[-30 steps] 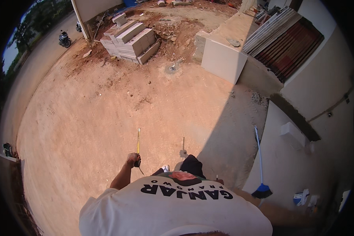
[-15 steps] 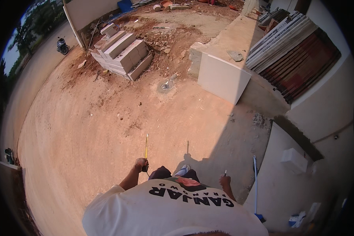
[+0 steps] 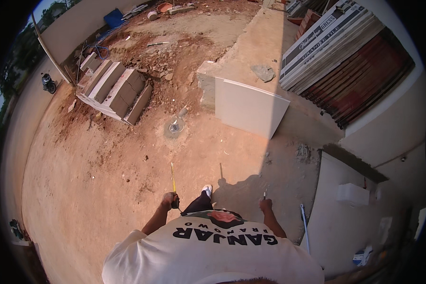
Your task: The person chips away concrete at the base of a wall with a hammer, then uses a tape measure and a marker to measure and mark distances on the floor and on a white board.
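In my left hand [image 3: 168,199] is a dark tape measure [image 3: 175,204]. Its yellow blade [image 3: 173,179] sticks out ahead over the bare ground, and my fingers are closed round the case. My right hand [image 3: 266,204], in the shade, is closed round a slim marker [image 3: 264,195] that points forward with a pale body showing. Its exact kind is hard to make out at this size. Both hands are held apart in front of my body, touching nothing else. One foot [image 3: 208,189] in a light shoe shows ahead of my shirt.
Large pale tile slabs [image 3: 251,106] lean on a low raised ledge [image 3: 244,52] ahead. Tile boxes [image 3: 331,42] stand at the right. Pale blocks [image 3: 113,90] are stacked ahead left, near a round drain cover [image 3: 174,127]. A blue-handled broom [image 3: 305,227] lies at right.
I have moved forward and turned slightly right; the slabs and block stack appear nearer and further left. A foot has come forward, and my right hand has swung ahead. Both hands keep their hold.
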Tool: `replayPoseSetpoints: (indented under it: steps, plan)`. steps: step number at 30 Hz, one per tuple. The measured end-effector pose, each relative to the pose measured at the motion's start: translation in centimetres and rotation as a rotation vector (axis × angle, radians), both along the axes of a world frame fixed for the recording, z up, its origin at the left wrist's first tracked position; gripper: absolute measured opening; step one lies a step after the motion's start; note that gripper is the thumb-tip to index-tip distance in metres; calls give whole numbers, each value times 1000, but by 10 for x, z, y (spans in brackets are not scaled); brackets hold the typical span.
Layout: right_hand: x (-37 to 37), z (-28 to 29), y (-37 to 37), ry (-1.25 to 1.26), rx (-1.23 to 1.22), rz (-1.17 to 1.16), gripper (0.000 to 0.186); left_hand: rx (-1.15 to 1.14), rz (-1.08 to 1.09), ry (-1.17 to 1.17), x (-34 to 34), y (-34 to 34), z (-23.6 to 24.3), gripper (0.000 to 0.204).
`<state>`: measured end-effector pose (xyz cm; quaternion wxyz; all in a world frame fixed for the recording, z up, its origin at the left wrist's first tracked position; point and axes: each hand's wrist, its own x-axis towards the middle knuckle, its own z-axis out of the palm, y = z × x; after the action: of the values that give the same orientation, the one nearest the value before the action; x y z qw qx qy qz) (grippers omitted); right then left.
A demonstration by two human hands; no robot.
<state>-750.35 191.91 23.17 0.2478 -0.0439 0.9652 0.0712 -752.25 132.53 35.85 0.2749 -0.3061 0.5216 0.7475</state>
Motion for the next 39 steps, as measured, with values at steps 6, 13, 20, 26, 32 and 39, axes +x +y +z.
replayPoseSetpoints:
  steps: [6, 13, 20, 26, 32, 39]
  plan:
    - [-58, 6, 4, -302, -553, -569, 25, -55, -126, 355, -183, -7, -3, 17]
    - [-142, -71, 200, 7, -116, -445, 16, 140, -31, 178, -387, 138, 33, 21]
    - [-399, -59, 223, 102, -1123, -1164, 14, 103, 1, 23, -526, 158, 47, 22]
    - [-571, 22, 240, 562, -559, -907, 30, 87, -49, 138, -647, 227, 65, 22]
    - [-697, 117, 238, 620, -418, -1123, 39, -22, -79, 145, -775, 272, 17, 21]
    - [-741, 90, 260, 517, -280, -1260, 41, -200, 0, 198, -875, 324, -46, 29]
